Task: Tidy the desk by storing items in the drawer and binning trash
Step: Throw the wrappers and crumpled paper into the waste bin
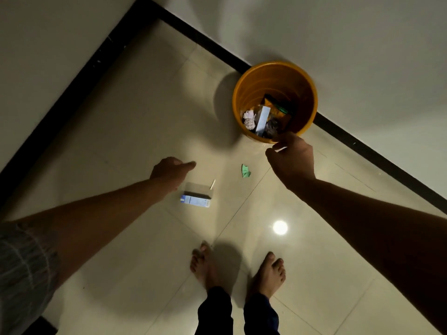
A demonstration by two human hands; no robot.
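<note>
An orange bin stands on the tiled floor by the wall, holding crumpled paper, a pale carton and a yellow wrapper. My right hand hovers just in front of the bin's near rim, fingers curled down, pinching a thin white piece. My left hand hangs over the floor to the left, loosely curled with one finger stretched out, holding nothing. Below it a blue and white carton lies on the tiles, with a short pale stick beside it. A green scrap lies between my hands.
The bin stands close to the wall with a black skirting strip; a second wall meets it at the corner on the left. My bare feet stand behind the litter. A lamp's reflection shines on the glossy tiles.
</note>
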